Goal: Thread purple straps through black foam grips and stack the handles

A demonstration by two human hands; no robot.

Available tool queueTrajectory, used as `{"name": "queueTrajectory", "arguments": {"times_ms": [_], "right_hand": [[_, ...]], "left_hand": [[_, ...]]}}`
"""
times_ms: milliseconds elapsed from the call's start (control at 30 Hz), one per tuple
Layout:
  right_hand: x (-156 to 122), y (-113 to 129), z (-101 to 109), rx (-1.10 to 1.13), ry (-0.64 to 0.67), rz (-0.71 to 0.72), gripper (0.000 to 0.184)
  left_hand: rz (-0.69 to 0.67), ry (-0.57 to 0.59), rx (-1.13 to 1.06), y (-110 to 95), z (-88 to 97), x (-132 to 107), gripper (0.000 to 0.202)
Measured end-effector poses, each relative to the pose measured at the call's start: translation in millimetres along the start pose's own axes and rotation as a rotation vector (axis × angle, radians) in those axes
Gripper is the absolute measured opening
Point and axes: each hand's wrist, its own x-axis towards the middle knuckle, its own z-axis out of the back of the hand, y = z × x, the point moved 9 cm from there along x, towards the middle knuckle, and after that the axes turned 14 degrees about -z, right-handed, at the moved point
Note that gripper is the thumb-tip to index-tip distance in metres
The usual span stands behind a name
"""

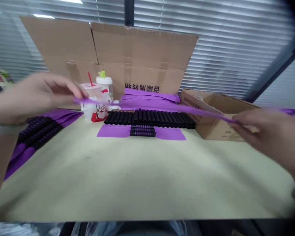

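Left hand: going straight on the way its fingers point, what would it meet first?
Probably the plastic cup with the red straw, just past the fingertips of the left hand; depth is unclear, so it may pass in front.

Place: probably an office or small packing room, though the warped wide view shows only one corner of it.
Window: grey slatted blinds run behind a dark metal window post.
Surface: a long, pale, office-style tabletop.
Packing materials: a flattened cardboard carton stands propped at the back, just beside an open cardboard box.
Personal items: a takeaway drink cup with a red straw stands next to a white-capped bottle.
Desk work: rows of black tubes lie among purple strips.
Below the edge: plastic bags.
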Motion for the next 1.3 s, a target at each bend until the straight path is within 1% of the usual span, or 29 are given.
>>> {"name": "queueTrajectory", "arguments": {"times_ms": [33,67,100,133,167,200,267,300,367,400,467,500,567,633,667,733,833,933,1033,1100,1167,1233,1300], "right_hand": [[-15.8,-5.6,-7.8,-0.045,-0.036,-0.002,0.032],[-29.8,-10.1,-13.1,-0.087,-0.071,0.007,0.035],[-41.1,-12.8,-15.5,-0.121,-0.105,0.026,0.037],[-48.9,-13.7,-14.9,-0.143,-0.137,0.044,0.039],[-52.6,-12.9,-11.3,-0.149,-0.17,0.052,0.041],[-52.4,-9.7,-5.3,-0.137,-0.203,0.054,0.04],[-42.4,4.7,8.2,-0.059,-0.258,0.046,0.035],[-34.4,17.5,12.0,0.007,-0.262,0.066,0.03],[-15.1,50.3,6.6,0.131,-0.195,0.138,0.026],[-5.3,67.5,-2.6,0.191,-0.127,0.176,0.025],[12.7,95.5,-34.5,0.208,0.059,0.195,0.024],[20.0,104.9,-52.0,0.207,0.142,0.183,0.024],[30.7,115.8,-83.5,0.205,0.26,0.143,0.021],[36.5,121.6,-106.2,0.22,0.325,0.121,0.019],[38.0,123.9,-113.0,0.235,0.334,0.118,0.017],[39.3,128.5,-118.1,0.272,0.317,0.126,0.014],[38.7,134.1,-115.1,0.339,0.309,0.11,0.016],[38.3,137.4,-106.7,0.42,0.332,0.045,0.024],[36.7,142.5,-99.7,0.463,0.359,0.011,0.027],[34.6,145.4,-99.1,0.48,0.39,-0.002,0.029],[31.6,147.3,-100.3,0.56,0.44,-0.023,0.032],[26.6,149.5,-102.8,0.738,0.54,-0.066,0.038],[20.9,152.0,-102.0,0.944,0.643,-0.121,0.042]], "left_hand": [[-0.057,0.243,0.002,-9.5,-34.2,-12.4,0.018],[-0.125,0.446,0.016,-20.1,-64.8,-27.9,0.016],[-0.177,0.577,0.055,-29.0,-88.5,-42.3,0.025],[-0.216,0.622,0.11,-37.1,-105.0,-51.8,0.037],[-0.239,0.649,0.168,-44.4,-119.3,-58.5,0.044],[-0.261,0.657,0.203,-52.6,-131.7,-62.3,0.047],[-0.291,0.647,0.205,-70.3,-153.2,-63.3,0.047],[-0.315,0.633,0.191,-80.0,-162.9,-61.4,0.046],[-0.347,0.619,0.177,-96.0,-182.6,-55.8,0.041],[-0.354,0.624,0.169,-101.7,-193.2,-53.0,0.036],[-0.332,0.649,0.145,-106.9,-214.3,-48.3,0.028],[-0.322,0.672,0.123,-108.0,-224.8,-47.2,0.029],[-0.32,0.707,0.074,-109.6,-241.6,-46.2,0.034],[-0.332,0.705,0.032,-111.2,-250.6,-46.0,0.036],[-0.334,0.693,0.01,-112.0,-252.1,-46.0,0.034],[-0.317,0.672,-0.037,-113.8,-251.7,-46.7,0.028],[-0.241,0.67,-0.106,-116.5,-247.4,-48.4,0.018],[-0.153,0.651,-0.168,-119.0,-241.7,-47.3,0.015],[-0.114,0.655,-0.302,-126.4,-240.3,-46.6,0.011],[-0.078,0.713,-0.387,-131.1,-242.4,-50.2,0.014],[-0.035,0.795,-0.47,-136.7,-243.6,-57.3,0.02],[0.008,0.861,-0.586,-144.8,-241.7,-65.4,0.027],[0.049,0.879,-0.708,-153.3,-236.4,-71.0,0.034]]}}
